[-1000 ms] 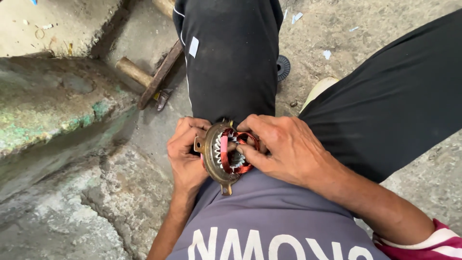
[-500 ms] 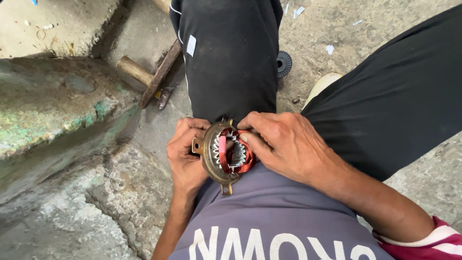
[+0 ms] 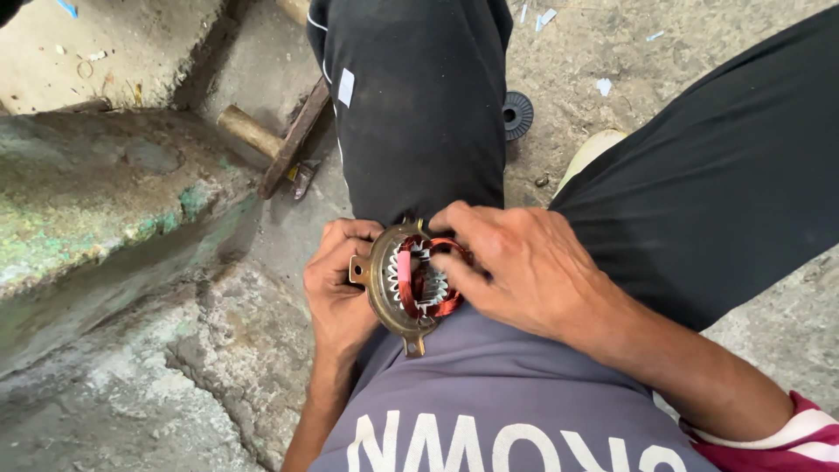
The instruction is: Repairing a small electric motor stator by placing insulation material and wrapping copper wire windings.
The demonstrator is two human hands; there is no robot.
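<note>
Left grip (image 3: 336, 284): your fingers closed round stator (image 3: 393, 280) rim, 9 o'clock side.
Right grip (image 3: 524, 262): your fingertips pinching red coil (image 3: 418, 288).

You sit on a rough concrete floor (image 3: 769, 323), dusty and cracked. To your left a stone ledge (image 3: 96, 201) with worn green paint rises from it. Beside the ledge, a wooden-handled hammer (image 3: 271, 144) lies on the floor. A small black ribbed disc (image 3: 517, 114) rests beyond your knee, and pale paper scraps (image 3: 603, 86) are scattered near the far edge.
</note>
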